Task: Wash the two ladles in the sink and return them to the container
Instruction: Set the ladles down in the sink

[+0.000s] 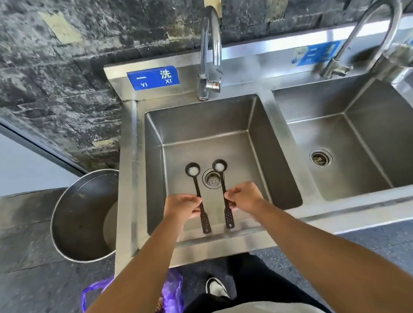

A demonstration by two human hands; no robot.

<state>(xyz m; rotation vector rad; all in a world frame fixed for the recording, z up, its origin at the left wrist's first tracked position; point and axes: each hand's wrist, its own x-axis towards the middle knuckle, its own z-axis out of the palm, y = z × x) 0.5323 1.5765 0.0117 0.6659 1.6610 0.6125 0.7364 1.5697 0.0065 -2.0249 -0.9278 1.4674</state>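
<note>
Steel sink by dark stone wall, your L hand pinching L ladle, R hand pinching R ladle, both over drain, container on floor at left.
</note>
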